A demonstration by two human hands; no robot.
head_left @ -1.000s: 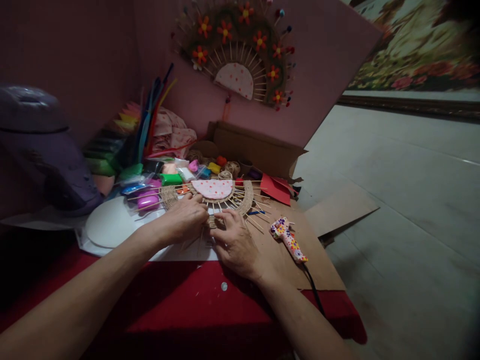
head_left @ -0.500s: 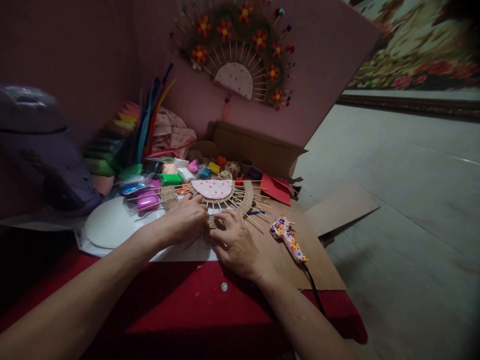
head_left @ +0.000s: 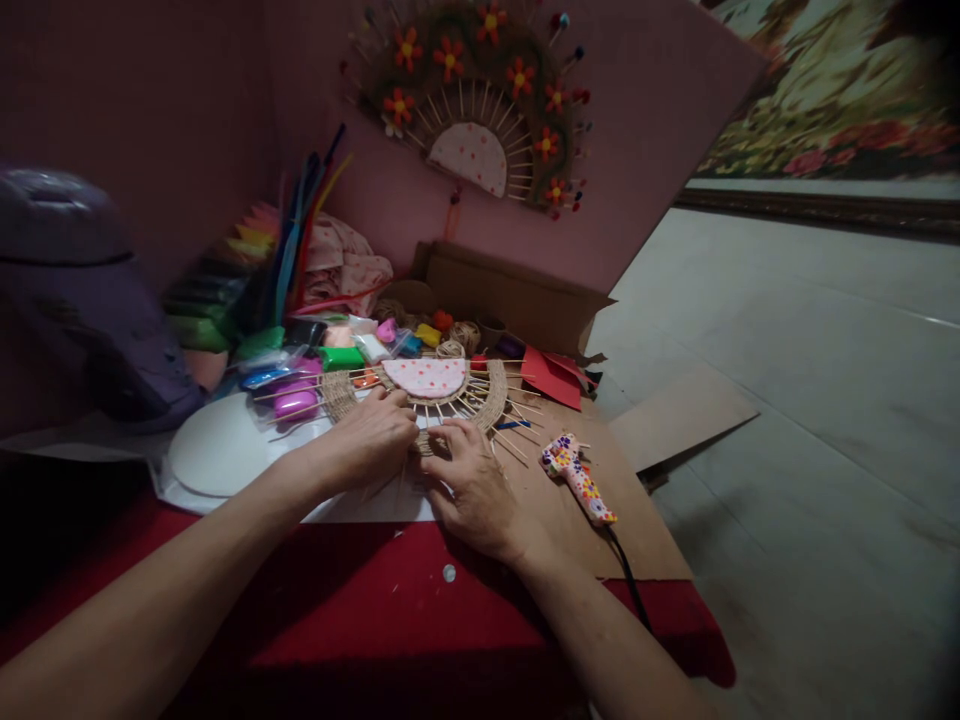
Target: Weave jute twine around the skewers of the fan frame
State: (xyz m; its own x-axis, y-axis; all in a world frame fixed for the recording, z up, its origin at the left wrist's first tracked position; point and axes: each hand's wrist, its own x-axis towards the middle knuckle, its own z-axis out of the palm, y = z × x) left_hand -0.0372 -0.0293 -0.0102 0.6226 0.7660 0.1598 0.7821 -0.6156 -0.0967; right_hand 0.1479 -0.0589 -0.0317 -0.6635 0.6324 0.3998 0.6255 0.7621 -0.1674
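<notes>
Left hand (head_left: 371, 437): curled, knuckles up | right hand (head_left: 474, 492): half-bent at twine-bound fan (head_left: 425, 378) | pinch, either: cannot tell

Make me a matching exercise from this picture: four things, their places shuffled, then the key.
1. half-round twine piece
2. flower-patterned glue gun
3. white disc
4. flowered fan

A. on brown cardboard
B. up against the pink wall
C. touched by the left hand and right hand
D. beside the left forearm

Pairs: 1-C, 2-A, 3-D, 4-B
</notes>
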